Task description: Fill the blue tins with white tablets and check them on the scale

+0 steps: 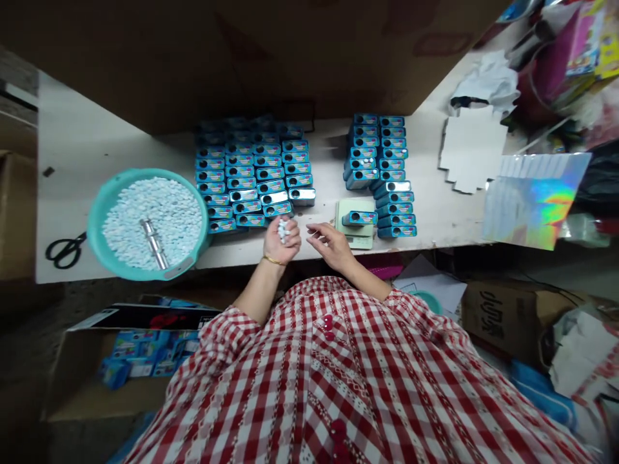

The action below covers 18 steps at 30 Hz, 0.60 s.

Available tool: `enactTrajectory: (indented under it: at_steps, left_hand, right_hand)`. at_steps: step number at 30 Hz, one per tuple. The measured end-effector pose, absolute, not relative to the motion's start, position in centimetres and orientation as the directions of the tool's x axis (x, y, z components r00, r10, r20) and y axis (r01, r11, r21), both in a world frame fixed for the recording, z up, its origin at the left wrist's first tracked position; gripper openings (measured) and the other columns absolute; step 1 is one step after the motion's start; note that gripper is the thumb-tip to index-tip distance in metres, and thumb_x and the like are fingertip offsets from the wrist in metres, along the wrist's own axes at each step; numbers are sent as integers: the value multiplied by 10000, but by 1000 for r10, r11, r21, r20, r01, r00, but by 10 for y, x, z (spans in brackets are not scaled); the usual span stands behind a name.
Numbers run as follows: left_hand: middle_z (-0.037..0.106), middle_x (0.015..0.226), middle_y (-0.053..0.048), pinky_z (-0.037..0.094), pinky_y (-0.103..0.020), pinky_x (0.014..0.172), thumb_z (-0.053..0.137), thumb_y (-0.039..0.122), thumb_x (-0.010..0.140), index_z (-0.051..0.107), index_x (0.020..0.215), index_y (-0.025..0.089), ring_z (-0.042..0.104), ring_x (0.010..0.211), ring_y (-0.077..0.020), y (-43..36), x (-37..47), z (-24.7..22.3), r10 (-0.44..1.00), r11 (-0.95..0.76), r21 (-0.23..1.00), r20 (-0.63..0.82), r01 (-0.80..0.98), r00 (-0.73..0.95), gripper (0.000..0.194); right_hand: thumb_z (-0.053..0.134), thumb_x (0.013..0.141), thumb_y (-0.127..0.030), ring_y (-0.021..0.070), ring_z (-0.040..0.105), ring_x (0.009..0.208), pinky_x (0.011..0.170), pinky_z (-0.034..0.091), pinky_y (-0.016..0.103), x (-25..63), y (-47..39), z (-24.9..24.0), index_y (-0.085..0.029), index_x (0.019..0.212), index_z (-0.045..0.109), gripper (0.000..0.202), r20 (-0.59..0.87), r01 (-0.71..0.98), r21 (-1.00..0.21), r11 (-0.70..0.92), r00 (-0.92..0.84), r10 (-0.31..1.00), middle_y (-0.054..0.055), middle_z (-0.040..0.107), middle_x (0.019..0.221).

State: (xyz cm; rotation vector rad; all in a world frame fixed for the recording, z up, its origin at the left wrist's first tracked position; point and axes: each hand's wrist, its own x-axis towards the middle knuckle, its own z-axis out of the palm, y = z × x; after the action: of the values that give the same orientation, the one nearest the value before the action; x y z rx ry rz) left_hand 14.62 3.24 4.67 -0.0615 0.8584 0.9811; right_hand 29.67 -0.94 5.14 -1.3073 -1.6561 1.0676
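My left hand (280, 242) is curled around several small white pellets (283, 229), which show between its fingers. My right hand (333, 246) hovers just beside it, fingers apart and seemingly with nothing in them. To its right, a blue box (360, 219) with a dark round hole in its top stands on a pale green scale (356, 241). Left of my hands, a turquoise basin (207, 235) is full of the same pellets, and a shiny metal cylinder (153, 243) lies on them. Rows of matching blue boxes (255, 173) stand behind my left hand.
A second group of blue boxes (394, 174) stands behind and right of the scale. A large cardboard box (271, 58) blocks the table's back. Black scissors (66, 250) lie at the left edge; flat white card (471, 148) and shiny holographic sheets (532, 200) lie right.
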Motion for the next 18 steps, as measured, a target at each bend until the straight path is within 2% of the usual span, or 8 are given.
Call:
enactTrajectory:
  at_steps: [3,5,8,11,13,16,18]
  left_hand:
    - [420,520,49,156,-153,299,373,262,904,513,711,168,241,331,-34,31,171,41,619,646,197,-700,-737,356,255]
    - [445,506,40,168,-152,294,361,250,897,515,688,159,299,323,-37,30,180,38,584,667,156,-717,-729,381,275]
    - [518,528,6,283,-161,332,376,222,871,522,637,148,433,379,-59,30,192,32,567,676,139,-725,-724,391,285]
    - [576,561,-16,451,-197,497,414,188,840,559,634,138,553,499,-90,29,203,26,540,660,121,-763,-742,355,256]
    - [631,631,-37,507,-241,665,438,190,831,596,683,131,626,642,-125,27,211,23,515,667,113,-784,-736,346,225]
    - [694,804,-74,475,-323,887,453,197,826,624,746,133,653,902,-180,23,220,20,509,683,122,-786,-720,349,200]
    - [702,866,-85,441,-358,954,448,185,825,627,754,138,635,990,-193,21,224,19,517,679,130,-784,-723,345,198]
  right_hand:
    - [486,895,-252,145,587,877,764,505,272,294,-2,53,-185,1067,620,228,136,427,-878,215,-208,969,71,613,978]
    - [463,903,-225,174,573,906,814,492,317,300,-2,50,-175,1009,647,218,163,537,-794,283,-261,952,88,615,959]
    - [450,908,-225,197,552,899,828,485,356,316,-2,48,-183,1004,657,232,149,647,-669,367,-368,918,97,618,976]
    - [450,909,-237,213,529,972,878,473,371,325,-3,53,-159,1109,615,270,111,715,-582,387,-402,909,115,604,1068]
    - [454,898,-197,233,509,1033,896,468,387,324,-4,58,-115,1172,571,309,28,778,-497,383,-427,904,150,570,1158]
    - [399,887,-99,250,512,1041,862,484,401,317,-6,62,-61,1203,526,342,-138,851,-377,366,-442,886,190,554,1176]
    - [360,891,-74,248,523,1022,826,497,390,315,-6,59,-57,1190,524,341,-191,871,-345,349,-430,883,185,575,1125]
